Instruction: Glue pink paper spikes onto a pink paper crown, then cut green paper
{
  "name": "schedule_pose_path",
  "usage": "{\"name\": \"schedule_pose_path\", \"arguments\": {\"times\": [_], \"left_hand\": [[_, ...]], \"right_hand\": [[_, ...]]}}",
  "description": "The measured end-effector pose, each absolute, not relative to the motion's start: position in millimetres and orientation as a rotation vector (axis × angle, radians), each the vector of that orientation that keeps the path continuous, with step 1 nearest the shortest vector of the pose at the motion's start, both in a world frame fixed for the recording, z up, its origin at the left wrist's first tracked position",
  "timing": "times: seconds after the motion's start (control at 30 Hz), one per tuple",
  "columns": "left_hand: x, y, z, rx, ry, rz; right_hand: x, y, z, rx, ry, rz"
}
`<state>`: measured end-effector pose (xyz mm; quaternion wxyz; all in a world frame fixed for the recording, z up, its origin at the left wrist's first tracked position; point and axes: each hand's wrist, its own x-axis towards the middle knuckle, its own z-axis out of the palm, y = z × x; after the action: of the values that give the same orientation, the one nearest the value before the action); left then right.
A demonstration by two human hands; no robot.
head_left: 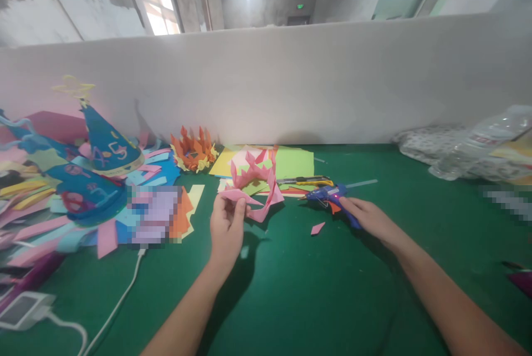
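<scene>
My left hand (226,227) pinches the lower left edge of a pink paper crown (272,195), holding it tilted just over the green table (316,300). On the right, my right hand (366,214) has its fingers around the handle of a blue glue gun (328,195), whose nozzle points left toward the crown. A clear glue stick (361,183) juts from the gun's back end. Below the nozzle lies a small pink paper diamond (318,228). Behind the gun is a yellow utility knife (316,181), resting by coloured paper sheets (297,163).
An orange paper crown (193,151) stands at the back. Blue cone hats (110,142) and many paper strips crowd the left, where a white cable (128,284) runs forward. At the right lie a plastic bottle (482,142) and a patterned cloth (424,145). A white partition (249,84) closes the back.
</scene>
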<state>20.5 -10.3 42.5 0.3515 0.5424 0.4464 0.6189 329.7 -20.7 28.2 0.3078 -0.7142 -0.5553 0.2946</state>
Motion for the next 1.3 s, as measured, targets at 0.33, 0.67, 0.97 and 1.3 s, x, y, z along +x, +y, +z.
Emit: {"name": "schedule_pose_path", "arguments": {"times": [0.33, 0.67, 0.97, 1.3], "left_hand": [[10.8, -4.3, 44.9, 1.588, 1.232, 1.653], [13.6, -8.5, 48.2, 2.002, 1.226, 1.622], [13.3, -8.5, 36.4, 1.955, 1.33, 1.659], [18.4, -15.2, 35.6, 2.104, 1.532, 0.956]], "right_hand": [[322.6, -18.8, 30.1, -2.187, -1.663, 0.318], [225.7, -28.8, 110.6, -1.355, -2.136, 0.288], [167.4, 6.4, 113.4, -0.994, -2.344, 0.317], [177.4, 17.9, 90.2, -1.242, -1.995, 0.589]]}}
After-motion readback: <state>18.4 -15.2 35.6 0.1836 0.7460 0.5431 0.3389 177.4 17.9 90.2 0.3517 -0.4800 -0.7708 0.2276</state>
